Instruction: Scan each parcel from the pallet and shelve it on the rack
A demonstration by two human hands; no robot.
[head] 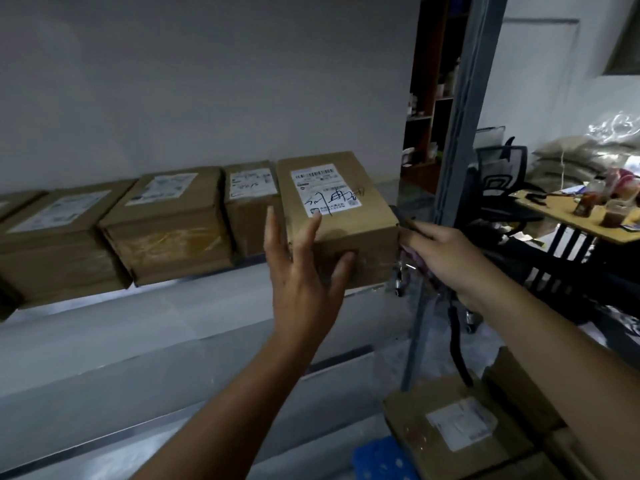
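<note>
Right now, head view: labelled parcel [341, 216] sits on the rack at the row's right end, between the shelved boxes [166, 220] and the rack upright [457, 150], label up so it reads. Left hand [304, 271] is splayed, fingers straight, pressing its front-left corner, likely squaring it in. Right hand [446, 251] is at its right side; grip hidden, can't tell. More parcels [457, 427] wait below.

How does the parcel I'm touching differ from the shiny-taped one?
The touched parcel has handwriting over its label; the taped parcel shows none. The taped parcel looks wider, with glossy tape across its front; the touched parcel's front looks mostly bare. Both are brown cartons with white labels.
</note>
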